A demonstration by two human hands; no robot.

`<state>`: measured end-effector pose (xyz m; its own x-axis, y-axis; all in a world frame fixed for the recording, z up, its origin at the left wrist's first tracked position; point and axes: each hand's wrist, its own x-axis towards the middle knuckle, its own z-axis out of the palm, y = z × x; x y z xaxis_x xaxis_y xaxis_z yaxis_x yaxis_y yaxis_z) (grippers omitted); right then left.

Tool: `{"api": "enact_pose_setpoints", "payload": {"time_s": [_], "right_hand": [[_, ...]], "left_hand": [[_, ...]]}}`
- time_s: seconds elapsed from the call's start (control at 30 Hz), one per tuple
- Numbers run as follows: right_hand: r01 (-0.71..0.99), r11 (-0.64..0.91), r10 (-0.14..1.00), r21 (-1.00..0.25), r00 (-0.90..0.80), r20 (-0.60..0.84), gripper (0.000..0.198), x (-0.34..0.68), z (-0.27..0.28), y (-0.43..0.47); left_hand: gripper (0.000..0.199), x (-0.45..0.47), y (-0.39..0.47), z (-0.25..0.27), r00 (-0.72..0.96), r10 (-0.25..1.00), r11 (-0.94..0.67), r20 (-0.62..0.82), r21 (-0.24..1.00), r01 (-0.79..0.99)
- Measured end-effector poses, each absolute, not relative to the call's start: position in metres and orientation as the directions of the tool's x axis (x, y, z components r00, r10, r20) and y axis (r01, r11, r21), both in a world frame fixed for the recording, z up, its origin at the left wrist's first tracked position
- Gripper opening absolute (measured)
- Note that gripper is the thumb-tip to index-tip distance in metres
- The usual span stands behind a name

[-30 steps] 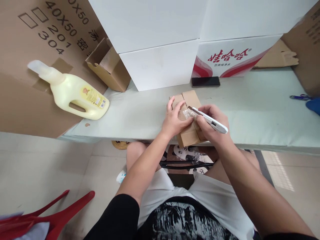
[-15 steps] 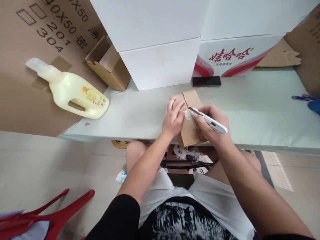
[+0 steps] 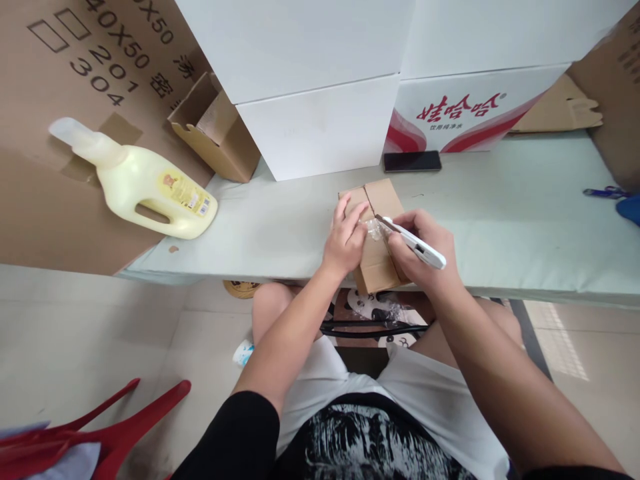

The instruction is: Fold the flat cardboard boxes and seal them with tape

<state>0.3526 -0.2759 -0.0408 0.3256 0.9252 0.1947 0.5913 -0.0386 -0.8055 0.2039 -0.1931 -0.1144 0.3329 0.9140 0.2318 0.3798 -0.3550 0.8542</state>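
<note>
A small brown cardboard box (image 3: 379, 263) lies at the front edge of the covered table, with a seam between its top flaps. My left hand (image 3: 345, 240) grips its left side, fingers spread over the top and the thumb beside a crumpled strip of clear tape (image 3: 373, 229). My right hand (image 3: 425, 243) is closed around a white utility knife (image 3: 420, 248). The knife's dark tip points at the seam next to the tape. Whether the blade has gone into the box I cannot tell.
A black phone (image 3: 413, 161) lies before the white cartons (image 3: 320, 127). To the left are a pale yellow jug (image 3: 155, 190) and a small open carton (image 3: 220, 133). A blue-purple pen (image 3: 607, 193) lies far right. Red chair legs (image 3: 135, 413) stand on the floor.
The knife and my right hand have shifted slightly left, and the knife's rear end is a little higher. My left hand and the box stay nearly where they were.
</note>
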Motion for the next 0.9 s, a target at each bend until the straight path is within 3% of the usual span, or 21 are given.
{"api": "enact_pose_setpoints", "payload": {"time_s": [0.9], "right_hand": [[0.617,-0.038,0.938,-0.786,0.293,0.185,0.021,0.3518,-0.0419,-0.2747]], "left_hand": [[0.038,0.2028,-0.1932,-0.1155,0.341,0.907,-0.374,0.248,0.845,0.381]]}}
